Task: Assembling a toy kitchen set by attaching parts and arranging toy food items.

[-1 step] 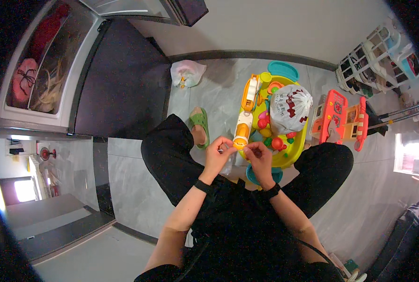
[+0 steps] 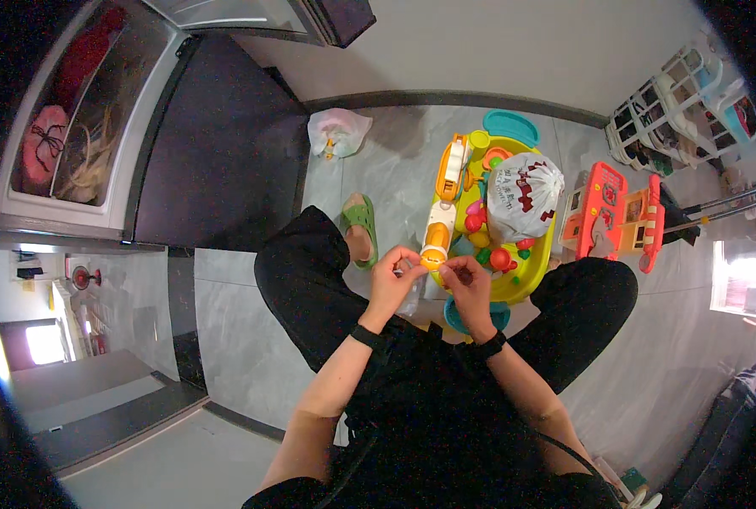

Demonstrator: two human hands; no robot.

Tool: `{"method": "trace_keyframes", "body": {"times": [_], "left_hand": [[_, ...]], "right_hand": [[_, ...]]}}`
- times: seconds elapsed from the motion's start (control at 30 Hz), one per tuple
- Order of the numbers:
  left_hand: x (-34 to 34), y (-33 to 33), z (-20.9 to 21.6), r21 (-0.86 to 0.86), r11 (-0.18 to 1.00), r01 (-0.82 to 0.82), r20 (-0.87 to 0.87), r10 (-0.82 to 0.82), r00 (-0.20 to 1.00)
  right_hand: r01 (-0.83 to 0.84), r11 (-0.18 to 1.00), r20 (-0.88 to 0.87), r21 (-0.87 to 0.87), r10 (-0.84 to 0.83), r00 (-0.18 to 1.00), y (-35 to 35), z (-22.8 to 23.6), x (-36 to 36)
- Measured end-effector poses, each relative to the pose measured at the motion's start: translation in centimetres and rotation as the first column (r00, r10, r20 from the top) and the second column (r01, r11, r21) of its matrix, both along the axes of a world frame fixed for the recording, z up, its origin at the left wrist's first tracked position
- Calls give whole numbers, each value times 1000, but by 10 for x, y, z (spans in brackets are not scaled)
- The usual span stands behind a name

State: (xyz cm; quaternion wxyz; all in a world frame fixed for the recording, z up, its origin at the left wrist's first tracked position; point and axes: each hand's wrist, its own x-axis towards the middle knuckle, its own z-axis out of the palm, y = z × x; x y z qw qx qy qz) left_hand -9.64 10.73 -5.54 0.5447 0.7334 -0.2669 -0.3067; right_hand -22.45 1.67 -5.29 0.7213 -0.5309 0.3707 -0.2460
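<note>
Floor: grey tile, marbled, straight joints; places given from the tub.

On it:

- Tub: yellow, one; underside hidden.
- Teal piece: rounded, just beyond the tub's far end; whether joined to it cannot be told.
- Bag: thin plastic, whitish-pink, crumpled, one; left of the tub and farther off, apart from it.
- Slipper: green, one, a bare foot in it; left of the tub, apart from it.
- Toy: red and orange, in two upright-looking parts, possibly one item; right of the tub, near it.
- Basket: white, openwork, filled; right of the tub and farther off, near the wall.
- Cabinet: dark, large; well left of the tub.
</note>
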Motion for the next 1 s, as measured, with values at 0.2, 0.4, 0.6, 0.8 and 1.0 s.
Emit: {"method": "trace_keyframes", "body": {"times": [0.2,0.4,0.6,0.8,1.0], "left_hand": [[0,-1,-3,-28,1000,-3,3,3,1000],[3,-5,0,-120,993,6,-114,-19,993],[5,-5,4,-121,986,111,-183,-132,974],[6,-4,1,-127,982,139,-217,-165,962],[7,-7,-6,-165,973,162,-135,-185,973]], "right_hand": [[3,1000,1,-8,-3,1000,0,-1,0],[43,999,6,8,-43,999,-1,0,2],[43,999,-17,-34,-43,999,-4,-4,2],[-19,998,-8,-52,19,1000,-9,-7,1],[-72,995,-61,-64,68,996,-13,-17,-1]]}}
